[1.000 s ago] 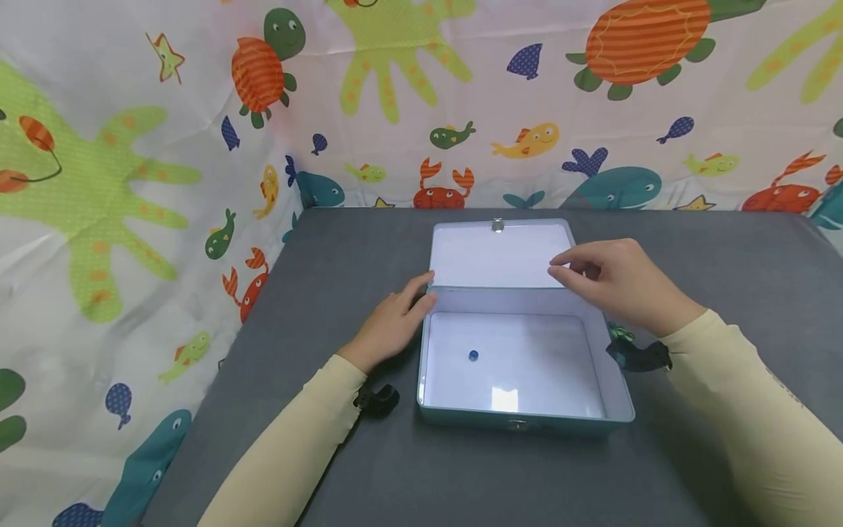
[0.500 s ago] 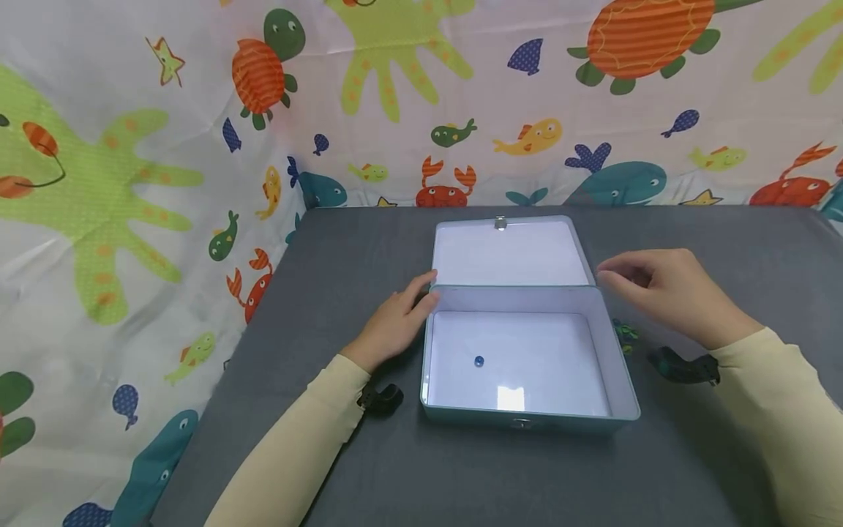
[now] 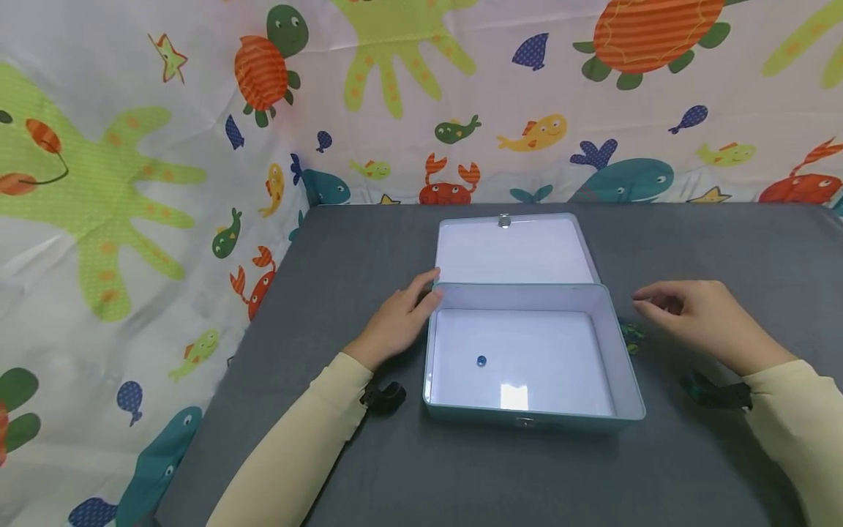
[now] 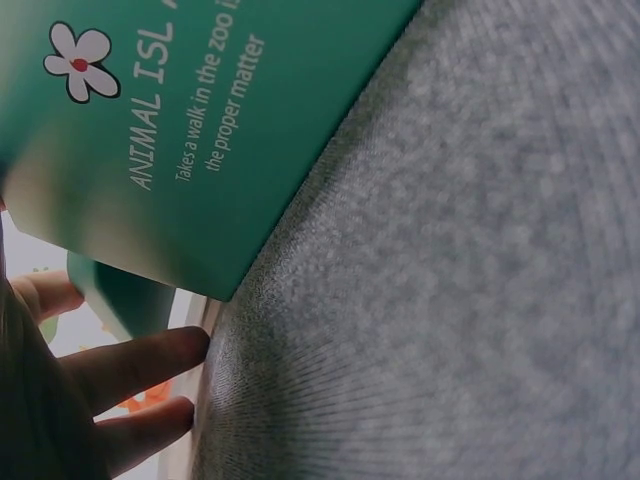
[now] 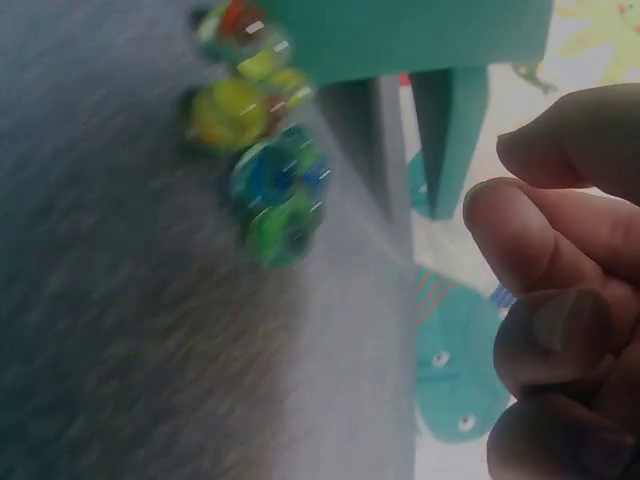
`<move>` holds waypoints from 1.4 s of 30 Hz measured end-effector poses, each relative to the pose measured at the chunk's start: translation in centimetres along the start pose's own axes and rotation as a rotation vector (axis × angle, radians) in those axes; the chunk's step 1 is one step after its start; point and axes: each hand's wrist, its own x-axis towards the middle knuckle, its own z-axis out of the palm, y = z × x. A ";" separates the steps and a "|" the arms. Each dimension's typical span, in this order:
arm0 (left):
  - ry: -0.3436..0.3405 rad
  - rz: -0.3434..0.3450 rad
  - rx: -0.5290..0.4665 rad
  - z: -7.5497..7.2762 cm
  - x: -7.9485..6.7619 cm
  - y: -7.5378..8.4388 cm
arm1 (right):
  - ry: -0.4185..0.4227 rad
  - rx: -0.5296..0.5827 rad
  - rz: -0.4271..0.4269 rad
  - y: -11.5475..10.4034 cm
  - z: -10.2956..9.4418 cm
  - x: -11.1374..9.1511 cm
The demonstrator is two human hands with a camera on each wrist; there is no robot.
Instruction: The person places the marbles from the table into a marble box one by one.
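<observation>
A teal tin box (image 3: 560, 351) with a white inside stands with its lid (image 3: 514, 252) tipped back. One blue glass marble (image 3: 481, 361) lies on its floor, left of the middle. My left hand (image 3: 394, 322) touches the box's back left corner, thumb at the rim and fingers straight beside the lid hinge. Out past the right side, my right hand (image 3: 711, 322) hovers with loosely bent fingers. In the right wrist view a gap shows between thumb and index finger, with nothing held. Several coloured glass marbles (image 5: 275, 180) sit beside the box's right wall, below that hand.
Grey cloth covers the table (image 3: 369, 468). A curtain (image 3: 395, 146) printed with sea animals rises along the back and left edges. A black wrist strap (image 3: 385, 397) hangs under the left wrist, and another strap (image 3: 714, 391) under the right.
My right hand has moved right and lower, from over the lid to beyond the box's right side. The left hand stays at the corner. The blue marble has shifted slightly inside the box.
</observation>
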 end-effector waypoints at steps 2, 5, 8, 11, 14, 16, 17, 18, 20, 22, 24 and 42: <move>0.002 -0.003 -0.004 0.0 0.0 0.0 | -0.013 -0.003 0.002 0.5 0.1 -0.4; 0.010 -0.004 -0.007 -0.1 0.0 0.1 | -0.041 -0.010 -0.006 1.1 0.2 -0.8; 0.008 0.001 0.000 0.0 0.0 0.2 | -0.072 -0.020 -0.014 1.4 0.3 -1.1; 0.004 0.002 0.002 0.1 0.0 0.2 | -0.111 -0.029 -0.006 1.7 0.5 -1.2; 0.004 -0.002 -0.004 0.1 0.0 0.2 | -0.151 -0.039 -0.002 2.0 0.6 -1.1; 0.004 -0.002 -0.004 0.1 -0.1 0.2 | -0.173 -0.042 -0.004 2.1 0.7 -1.1; 0.004 -0.002 -0.004 0.1 -0.1 0.2 | -0.177 -0.044 -0.003 2.2 0.8 -1.1; 0.003 -0.001 -0.004 0.1 0.0 0.2 | -0.183 -0.046 -0.006 2.3 0.8 -1.1; 0.003 0.002 -0.002 0.1 0.0 0.1 | -0.180 -0.056 -0.010 2.3 0.9 -1.1; 0.004 0.005 -0.002 0.1 0.1 0.0 | -0.171 -0.063 -0.016 2.4 1.1 -1.0; 0.007 0.008 -0.001 0.1 0.1 0.0 | -0.169 -0.064 -0.022 2.5 1.2 -1.0; -0.002 0.010 -0.017 0.1 -0.1 0.0 | -0.147 -0.054 0.018 2.9 1.3 -1.1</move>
